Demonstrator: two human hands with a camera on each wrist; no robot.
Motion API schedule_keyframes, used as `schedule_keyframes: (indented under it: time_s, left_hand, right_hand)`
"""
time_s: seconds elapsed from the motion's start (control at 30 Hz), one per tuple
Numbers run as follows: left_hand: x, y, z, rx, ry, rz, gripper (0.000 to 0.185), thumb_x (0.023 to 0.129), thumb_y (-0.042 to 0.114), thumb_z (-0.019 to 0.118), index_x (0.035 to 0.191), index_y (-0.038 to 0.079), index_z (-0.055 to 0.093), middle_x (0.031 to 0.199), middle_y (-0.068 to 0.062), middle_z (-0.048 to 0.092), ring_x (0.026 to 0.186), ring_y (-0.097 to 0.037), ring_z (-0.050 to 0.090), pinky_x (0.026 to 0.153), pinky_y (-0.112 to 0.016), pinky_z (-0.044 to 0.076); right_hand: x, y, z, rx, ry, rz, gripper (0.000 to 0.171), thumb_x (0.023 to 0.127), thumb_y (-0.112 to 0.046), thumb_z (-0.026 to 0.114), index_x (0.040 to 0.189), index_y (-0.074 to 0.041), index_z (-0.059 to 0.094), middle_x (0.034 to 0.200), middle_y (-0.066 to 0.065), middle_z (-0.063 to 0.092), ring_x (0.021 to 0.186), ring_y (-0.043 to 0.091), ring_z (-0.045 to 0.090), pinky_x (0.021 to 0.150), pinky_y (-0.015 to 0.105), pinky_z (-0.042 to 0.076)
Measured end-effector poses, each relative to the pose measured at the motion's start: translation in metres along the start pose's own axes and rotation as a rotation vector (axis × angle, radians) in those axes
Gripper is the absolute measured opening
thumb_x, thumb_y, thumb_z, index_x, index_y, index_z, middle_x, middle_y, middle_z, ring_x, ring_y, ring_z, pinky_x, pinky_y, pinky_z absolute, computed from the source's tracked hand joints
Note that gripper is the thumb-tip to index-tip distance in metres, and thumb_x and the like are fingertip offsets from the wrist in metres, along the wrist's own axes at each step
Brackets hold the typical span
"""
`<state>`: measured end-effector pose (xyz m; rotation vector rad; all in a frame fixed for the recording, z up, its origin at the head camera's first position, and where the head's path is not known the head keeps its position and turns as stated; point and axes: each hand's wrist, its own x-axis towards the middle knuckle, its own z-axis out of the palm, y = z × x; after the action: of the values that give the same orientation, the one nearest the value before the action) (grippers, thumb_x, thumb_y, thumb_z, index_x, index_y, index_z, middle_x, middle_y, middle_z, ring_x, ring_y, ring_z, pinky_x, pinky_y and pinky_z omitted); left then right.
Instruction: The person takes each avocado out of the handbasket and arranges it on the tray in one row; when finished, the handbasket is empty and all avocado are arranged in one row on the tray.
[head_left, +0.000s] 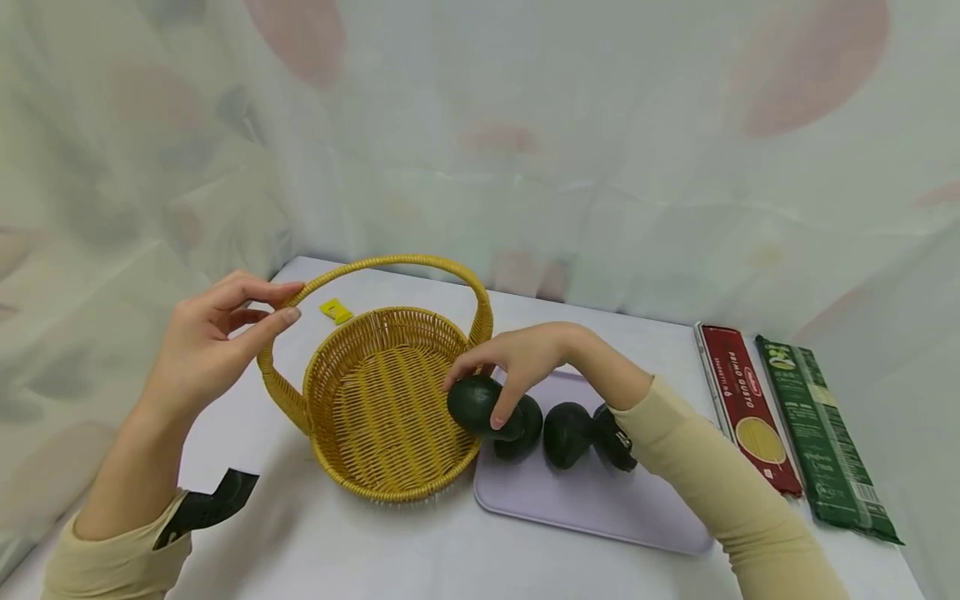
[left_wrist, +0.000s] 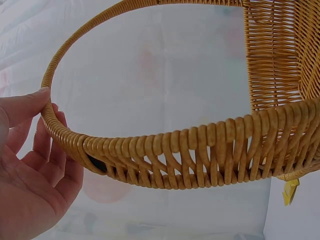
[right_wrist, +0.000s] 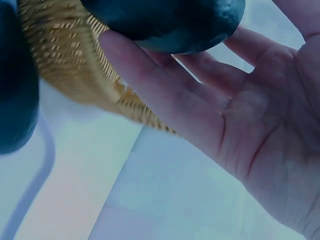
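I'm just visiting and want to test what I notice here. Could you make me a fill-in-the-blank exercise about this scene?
1. The right hand grips a dark ____ over the basket's rim.
2. The left hand pinches the basket's ____.
3. Three more avocados lie on the pale ____.
4. Two spaghetti packs lie at the table's ____ side.

Missing words: avocado; handle; tray; right

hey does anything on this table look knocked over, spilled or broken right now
Nothing stands out. The basket sits upright, its handle pinched by the left hand. The right hand holds one avocado at the basket's rim; the other avocados rest on the tray. Two pasta packs lie flat beside it.
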<state>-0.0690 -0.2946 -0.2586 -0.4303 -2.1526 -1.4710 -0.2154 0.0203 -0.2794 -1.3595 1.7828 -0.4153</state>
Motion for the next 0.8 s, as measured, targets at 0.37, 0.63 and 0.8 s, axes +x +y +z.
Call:
schedule_keyframes:
  time_s: [0.37, 0.63, 0.8]
  left_hand:
    - [0.000, -0.005, -0.001, -0.065, -0.004, 0.007, 0.019, 0.080, -0.022, 0.064, 0.097, -0.013, 0.066, 0.106, -0.007, 0.069, 0.091, -0.015, 0.064, 0.081, -0.016, 0.052]
    - [0.000, -0.006, 0.000, -0.097, -0.001, 0.008, 0.020, 0.080, -0.023, 0.064, 0.098, -0.014, 0.066, 0.104, -0.008, 0.068, 0.091, -0.016, 0.063, 0.081, -0.015, 0.052]
    - [0.001, -0.007, -0.001, -0.133, 0.001, 0.004, 0.023, 0.079, -0.024, 0.063, 0.100, -0.014, 0.067, 0.103, -0.008, 0.068, 0.090, -0.016, 0.063, 0.081, -0.015, 0.052]
  right_hand:
    - [-0.039, 0.023, 0.008, 0.082, 0.081, 0.050, 0.066, 0.081, -0.027, 0.080, 0.140, -0.025, 0.049, 0.132, -0.016, 0.052, 0.123, 0.009, 0.047, 0.109, 0.034, 0.036]
    - [-0.066, 0.040, 0.020, 0.121, 0.137, 0.127, 0.064, 0.081, -0.032, 0.080, 0.137, -0.035, 0.049, 0.135, -0.020, 0.049, 0.127, 0.014, 0.045, 0.111, 0.042, 0.033]
    - [-0.081, 0.048, 0.028, 0.148, 0.171, 0.162, 0.062, 0.082, -0.032, 0.079, 0.135, -0.038, 0.050, 0.135, -0.018, 0.049, 0.128, 0.018, 0.044, 0.109, 0.045, 0.034]
